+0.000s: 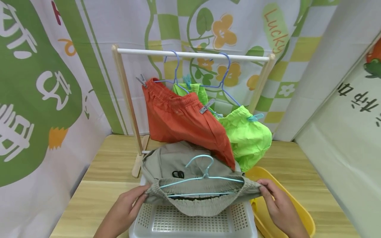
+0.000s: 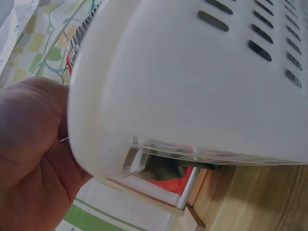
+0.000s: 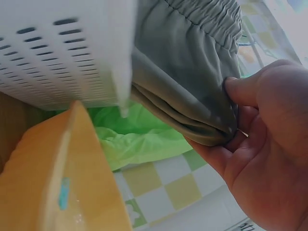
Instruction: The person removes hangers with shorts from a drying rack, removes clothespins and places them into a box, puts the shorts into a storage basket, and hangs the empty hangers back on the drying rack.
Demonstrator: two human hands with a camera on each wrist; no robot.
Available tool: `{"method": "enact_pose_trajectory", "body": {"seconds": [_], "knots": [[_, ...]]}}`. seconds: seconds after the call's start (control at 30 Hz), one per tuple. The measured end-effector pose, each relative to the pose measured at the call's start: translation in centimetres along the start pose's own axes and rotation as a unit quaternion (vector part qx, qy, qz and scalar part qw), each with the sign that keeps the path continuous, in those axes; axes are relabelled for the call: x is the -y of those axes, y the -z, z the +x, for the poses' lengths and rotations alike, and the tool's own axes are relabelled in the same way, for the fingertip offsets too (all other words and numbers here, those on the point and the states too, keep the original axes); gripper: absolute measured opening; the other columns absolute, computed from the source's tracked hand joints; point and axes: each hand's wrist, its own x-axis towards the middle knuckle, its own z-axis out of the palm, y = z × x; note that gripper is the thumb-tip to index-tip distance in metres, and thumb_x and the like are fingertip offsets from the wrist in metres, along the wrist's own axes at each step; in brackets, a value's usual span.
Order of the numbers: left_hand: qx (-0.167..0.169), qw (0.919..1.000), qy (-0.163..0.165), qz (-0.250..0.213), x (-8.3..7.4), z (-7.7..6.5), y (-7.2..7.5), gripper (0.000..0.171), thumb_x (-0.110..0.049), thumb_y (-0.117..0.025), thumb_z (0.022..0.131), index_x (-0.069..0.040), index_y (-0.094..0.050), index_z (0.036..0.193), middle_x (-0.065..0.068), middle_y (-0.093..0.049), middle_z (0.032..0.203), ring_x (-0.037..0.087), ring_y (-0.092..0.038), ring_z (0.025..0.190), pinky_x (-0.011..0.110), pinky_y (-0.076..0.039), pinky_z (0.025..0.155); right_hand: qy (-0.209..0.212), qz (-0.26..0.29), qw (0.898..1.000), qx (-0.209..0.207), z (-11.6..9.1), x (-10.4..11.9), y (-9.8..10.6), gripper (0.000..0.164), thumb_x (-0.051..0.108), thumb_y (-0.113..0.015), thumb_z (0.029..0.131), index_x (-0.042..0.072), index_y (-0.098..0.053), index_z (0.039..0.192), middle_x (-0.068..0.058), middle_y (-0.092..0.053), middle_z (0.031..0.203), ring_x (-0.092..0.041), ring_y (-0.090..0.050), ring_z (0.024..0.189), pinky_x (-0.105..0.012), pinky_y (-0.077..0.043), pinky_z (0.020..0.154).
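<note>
Grey elastic-waist pants (image 1: 197, 186) stretch betw. our L hand (image 1: 126, 205) & R hand (image 1: 278, 205), both pinching the waistband (image 1: 205, 210), lt.-blue hanger (image 1: 205, 176) inside; beyond, red shorts (image 1: 184, 112) & green shorts (image 1: 248, 142) already hang, so we've prob. clipping/hanging left.

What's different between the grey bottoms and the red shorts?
The left hand and right hand hold the grey bottoms; the red shorts hang from the rack. The grey bottoms have a pale blue hanger at the waist; the red shorts have a darker blue hanger. Both have gathered waistbands.
</note>
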Motion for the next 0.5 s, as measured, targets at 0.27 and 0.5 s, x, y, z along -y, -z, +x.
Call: {"method": "enact_pose_trajectory", "body": {"seconds": [0.27,0.5], "knots": [[0.02,0.999,-0.005,-0.039,-0.5,-0.3,0.2,0.032,0.011,-0.066,0.094,0.002,-0.069,0.123,0.007,-0.072,0.118,0.018,-0.069,0.108,0.016,-0.05,0.093,0.036,-0.007,0.999,-0.03,0.0,1.0,1.2,0.038,-0.024,-0.059,0.09,0.004,-0.067,0.114,0.002,-0.069,0.1,-0.004,-0.062,0.092,-0.01,-0.044,0.086],[0.043,0.9928,-0.004,-0.112,-0.4,-0.4,0.4,0.031,0.011,-0.057,0.099,-0.01,-0.067,0.12,-0.009,-0.066,0.096,0.005,-0.062,0.086,0.02,-0.051,0.072,0.044,-0.007,0.998,-0.04,0.2,2.5,2.0,0.037,-0.023,-0.06,0.089,0.001,-0.069,0.116,0.002,-0.071,0.103,-0.002,-0.063,0.094,-0.011,-0.045,0.088]]}}
